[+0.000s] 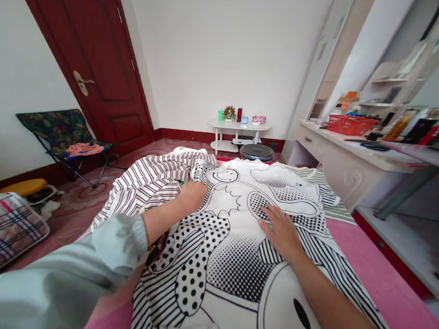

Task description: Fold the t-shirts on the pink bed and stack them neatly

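Note:
A white shirt with a black cartoon print (242, 220) of dots and stripes lies spread out in front of me. My left hand (193, 195) is closed on a bunched part of the shirt at its far left side, where the cloth rises in folds. Flat on the right half of the print rests my right hand (282, 230), its fingers stretched out and holding nothing. A brown-and-white striped garment (148, 177) lies heaped beyond my left hand. At the far right, a pale green striped cloth (341, 211) sticks out from beneath the shirt.
Pink bedding (369, 264) shows under the clothes. On the right stands a white dresser (315, 140) with a red basket (352, 124) and bottles. A low white table (239, 125) stands by the far wall; a folding chair (59, 128) and plaid bag (13, 226) are left.

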`<action>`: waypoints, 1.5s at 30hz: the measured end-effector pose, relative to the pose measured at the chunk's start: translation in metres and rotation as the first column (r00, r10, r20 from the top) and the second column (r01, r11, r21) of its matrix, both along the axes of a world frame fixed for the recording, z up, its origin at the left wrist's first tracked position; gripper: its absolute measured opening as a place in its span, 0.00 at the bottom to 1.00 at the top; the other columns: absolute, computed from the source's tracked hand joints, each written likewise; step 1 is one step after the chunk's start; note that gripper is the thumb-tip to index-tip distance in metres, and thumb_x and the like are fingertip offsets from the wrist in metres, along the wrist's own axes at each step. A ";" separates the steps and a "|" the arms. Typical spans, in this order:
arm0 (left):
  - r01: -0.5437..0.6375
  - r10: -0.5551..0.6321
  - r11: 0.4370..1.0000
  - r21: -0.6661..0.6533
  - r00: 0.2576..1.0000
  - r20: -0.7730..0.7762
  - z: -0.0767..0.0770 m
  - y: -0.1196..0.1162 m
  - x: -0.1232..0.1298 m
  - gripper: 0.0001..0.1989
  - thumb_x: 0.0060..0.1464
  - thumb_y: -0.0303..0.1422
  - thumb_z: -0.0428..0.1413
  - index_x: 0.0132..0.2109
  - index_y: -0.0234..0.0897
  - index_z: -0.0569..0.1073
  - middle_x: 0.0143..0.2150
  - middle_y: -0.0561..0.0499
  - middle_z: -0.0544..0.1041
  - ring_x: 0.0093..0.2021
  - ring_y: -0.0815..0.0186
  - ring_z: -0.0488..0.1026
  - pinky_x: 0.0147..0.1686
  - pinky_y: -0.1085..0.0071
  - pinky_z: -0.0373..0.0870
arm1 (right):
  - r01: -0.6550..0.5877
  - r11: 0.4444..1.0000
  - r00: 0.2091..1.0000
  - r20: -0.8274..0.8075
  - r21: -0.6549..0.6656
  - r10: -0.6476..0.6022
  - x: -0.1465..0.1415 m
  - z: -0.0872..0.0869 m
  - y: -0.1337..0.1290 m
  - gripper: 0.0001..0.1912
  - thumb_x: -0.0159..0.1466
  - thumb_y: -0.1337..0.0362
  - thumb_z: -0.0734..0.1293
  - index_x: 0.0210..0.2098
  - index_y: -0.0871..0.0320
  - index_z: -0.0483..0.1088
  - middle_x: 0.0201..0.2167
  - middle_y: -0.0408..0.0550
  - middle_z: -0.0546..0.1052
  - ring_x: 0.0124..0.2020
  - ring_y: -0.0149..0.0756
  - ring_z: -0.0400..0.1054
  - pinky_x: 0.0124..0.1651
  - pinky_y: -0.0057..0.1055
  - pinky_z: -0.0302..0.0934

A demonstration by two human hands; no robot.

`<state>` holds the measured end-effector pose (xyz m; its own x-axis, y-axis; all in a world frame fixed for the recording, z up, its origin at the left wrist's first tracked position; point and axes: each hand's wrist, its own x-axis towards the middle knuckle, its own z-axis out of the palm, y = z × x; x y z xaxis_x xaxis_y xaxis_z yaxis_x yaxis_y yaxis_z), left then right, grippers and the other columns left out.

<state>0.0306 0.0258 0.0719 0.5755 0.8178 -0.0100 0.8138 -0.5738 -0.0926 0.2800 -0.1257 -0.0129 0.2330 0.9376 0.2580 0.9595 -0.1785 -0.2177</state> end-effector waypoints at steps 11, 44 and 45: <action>0.020 -0.002 0.993 0.113 0.988 -0.153 -0.029 0.036 0.022 0.17 0.53 0.21 0.48 0.45 0.27 0.77 0.46 0.32 0.75 0.51 0.46 0.68 0.55 0.44 0.49 | -0.008 1.000 1.000 -0.020 -0.017 0.008 0.000 0.002 -0.001 0.26 0.67 0.53 0.52 0.61 0.54 0.58 0.64 0.47 0.56 0.66 0.43 0.45 0.65 0.48 0.39; 0.247 -0.221 0.966 -0.076 0.941 0.258 -0.078 -0.040 -0.013 0.33 0.60 0.55 0.32 0.67 0.47 0.49 0.70 0.49 0.43 0.69 0.54 0.36 0.63 0.53 0.38 | 0.202 0.953 0.963 0.222 -0.224 -0.152 0.034 0.003 -0.038 0.33 0.66 0.43 0.41 0.67 0.48 0.42 0.68 0.42 0.43 0.68 0.43 0.35 0.65 0.51 0.37; 0.271 -0.243 0.959 -0.084 0.938 0.247 -0.076 -0.044 -0.019 0.33 0.60 0.54 0.32 0.67 0.46 0.49 0.70 0.49 0.42 0.69 0.55 0.36 0.63 0.54 0.38 | 0.208 0.951 0.961 0.227 -0.229 -0.155 0.035 0.003 -0.044 0.33 0.66 0.44 0.42 0.67 0.48 0.42 0.68 0.42 0.43 0.68 0.43 0.35 0.65 0.51 0.37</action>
<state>0.0118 -0.0179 -0.0042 0.7632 0.6430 0.0642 0.6281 -0.7615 0.1598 0.3148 -0.1698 -0.0094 0.3721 0.9246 0.0820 0.9248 -0.3769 0.0526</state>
